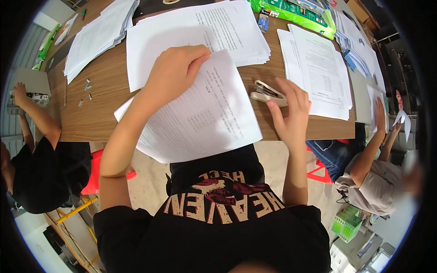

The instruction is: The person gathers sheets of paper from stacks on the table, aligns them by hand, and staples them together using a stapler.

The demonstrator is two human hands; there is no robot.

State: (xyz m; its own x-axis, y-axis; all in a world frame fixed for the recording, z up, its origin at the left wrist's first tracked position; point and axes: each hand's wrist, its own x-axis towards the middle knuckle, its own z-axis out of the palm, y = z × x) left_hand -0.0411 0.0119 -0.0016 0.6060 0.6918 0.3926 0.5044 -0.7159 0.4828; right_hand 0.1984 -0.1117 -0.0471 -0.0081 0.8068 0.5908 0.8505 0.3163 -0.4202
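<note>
My left hand (pixel 175 73) is closed, pinching the top edge of some printed sheets (pixel 205 113). They hang over the table's near edge above my lap, slightly curled. Beyond them lies a thick stack of printed paper (pixel 227 27), partly covered by my left hand and the held sheets. A small cream stapler (pixel 268 94) rests on the wood to the right of the sheets. Beside its right end is my right hand (pixel 293 107), thumb and fingers spread apart; whether the fingertips touch the stapler I cannot tell.
Paper piles (pixel 318 68) lie to the right and a paper stack (pixel 98 36) to the far left. A blue staple box (pixel 263 22) stands near a green paper packet (pixel 300 16). Small metallic bits (pixel 88 84) lie at left. Co-workers' arms (pixel 38 111) show at both sides.
</note>
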